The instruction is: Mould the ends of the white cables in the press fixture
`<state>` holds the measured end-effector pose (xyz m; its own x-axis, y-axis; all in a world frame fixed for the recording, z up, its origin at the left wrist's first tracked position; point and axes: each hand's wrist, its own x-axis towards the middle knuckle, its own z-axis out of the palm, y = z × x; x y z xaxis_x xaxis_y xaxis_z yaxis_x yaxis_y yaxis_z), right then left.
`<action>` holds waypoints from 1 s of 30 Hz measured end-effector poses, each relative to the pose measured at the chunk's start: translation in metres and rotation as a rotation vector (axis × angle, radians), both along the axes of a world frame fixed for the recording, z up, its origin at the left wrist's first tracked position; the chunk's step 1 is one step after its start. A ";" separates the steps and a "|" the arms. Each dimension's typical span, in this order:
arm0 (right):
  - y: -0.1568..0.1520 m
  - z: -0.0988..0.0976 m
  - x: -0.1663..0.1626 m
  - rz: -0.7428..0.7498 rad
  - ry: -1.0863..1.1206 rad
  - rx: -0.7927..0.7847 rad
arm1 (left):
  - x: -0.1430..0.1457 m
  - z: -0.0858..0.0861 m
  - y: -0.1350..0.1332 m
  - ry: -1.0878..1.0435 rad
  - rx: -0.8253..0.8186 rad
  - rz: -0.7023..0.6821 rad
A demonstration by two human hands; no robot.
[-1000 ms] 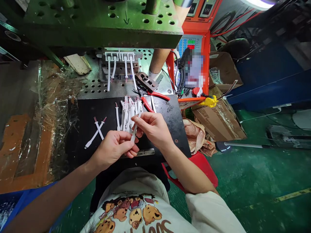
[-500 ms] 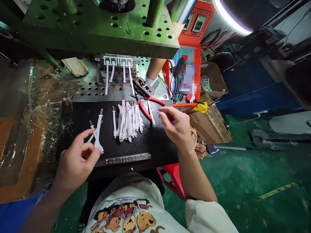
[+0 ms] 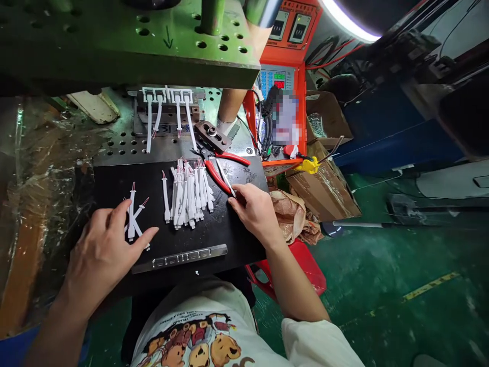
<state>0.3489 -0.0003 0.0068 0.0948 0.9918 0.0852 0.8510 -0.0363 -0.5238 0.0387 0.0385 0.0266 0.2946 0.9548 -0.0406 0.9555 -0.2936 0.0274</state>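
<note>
I see the left hand (image 3: 102, 250) open beside crossed cables (image 3: 131, 216); the right hand (image 3: 252, 210) pinches a white strip (image 3: 224, 175), cable pile (image 3: 189, 196) at its nine o'clock.

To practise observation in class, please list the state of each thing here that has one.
Bare left hand: open, fingers spread
Bare right hand: fingertips at the end of a slim white cable, grip unclear
Red-handled metal pliers: handles apart
Small red digital display: lit
Curved white lamp: lit
Brown cardboard box: open
Thick green metal plate: raised
</note>
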 end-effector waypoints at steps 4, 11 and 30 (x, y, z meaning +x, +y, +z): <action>-0.010 -0.004 0.006 -0.133 0.257 0.018 | -0.002 0.003 0.009 -0.101 -0.011 0.106; -0.027 -0.001 0.001 -0.393 1.326 -0.176 | 0.008 0.013 0.017 -0.146 0.035 0.129; -0.022 0.008 -0.016 -0.317 1.510 -0.250 | 0.063 0.010 0.024 -0.162 -0.172 -0.099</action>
<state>0.3328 -0.0221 0.0153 0.1372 0.8893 -0.4363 -0.4968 -0.3193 -0.8070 0.1016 0.0623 0.0370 0.4018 0.9042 -0.1448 0.9015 -0.3628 0.2358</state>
